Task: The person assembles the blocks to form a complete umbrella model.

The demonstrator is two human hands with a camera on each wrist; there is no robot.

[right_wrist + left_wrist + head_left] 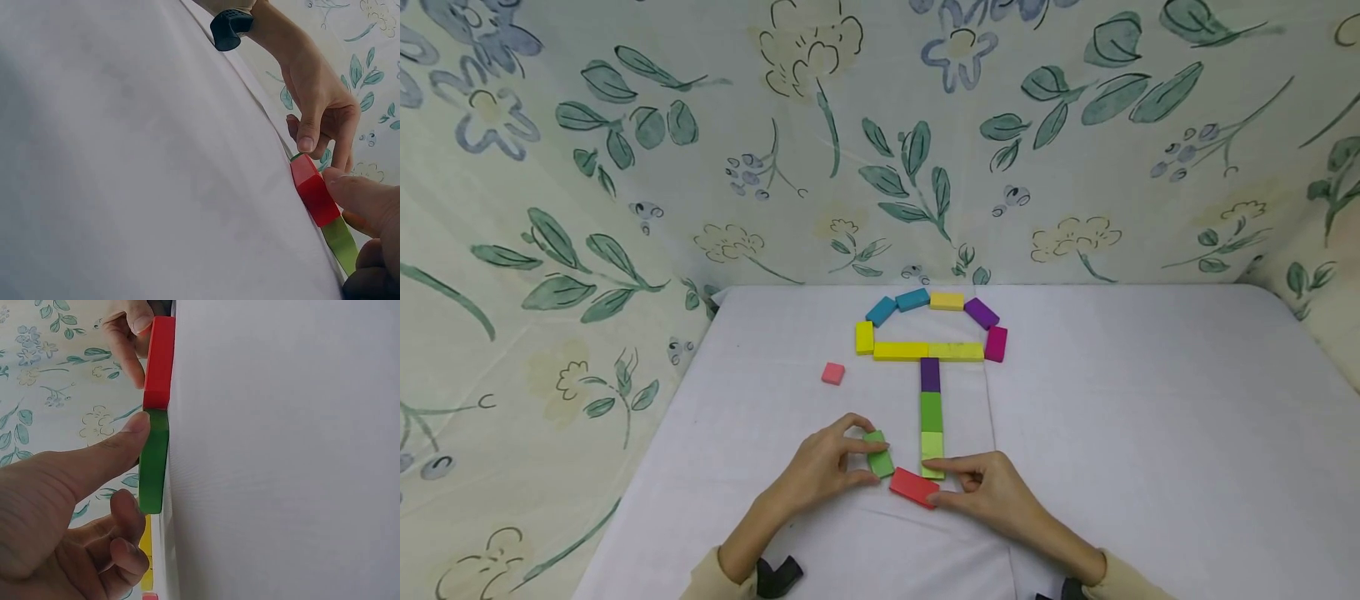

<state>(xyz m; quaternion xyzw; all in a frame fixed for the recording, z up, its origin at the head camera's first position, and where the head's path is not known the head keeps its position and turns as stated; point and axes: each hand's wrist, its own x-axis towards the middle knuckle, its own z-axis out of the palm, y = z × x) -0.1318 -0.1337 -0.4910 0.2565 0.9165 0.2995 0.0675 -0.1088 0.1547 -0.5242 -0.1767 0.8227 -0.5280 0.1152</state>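
Observation:
My left hand [822,467] holds a green block [880,455] by its edges, thumb at the near end and fingers at the far end. In the left wrist view the green block [154,465] meets the end of a red block [160,362]. My right hand [1000,492] has its thumb on the right end of the red block [913,487] and its index finger reaching over the yellow-green block [932,450]. That yellow-green block ends a column with a green block [931,411] and a dark purple block [929,375] above it.
Two yellow blocks [901,352] form a bar atop the column. Over it arches a row of blue [913,299], yellow [947,301], purple [981,312] and magenta [996,343] blocks. A small pink block [832,373] lies left on the white tabletop [1135,433].

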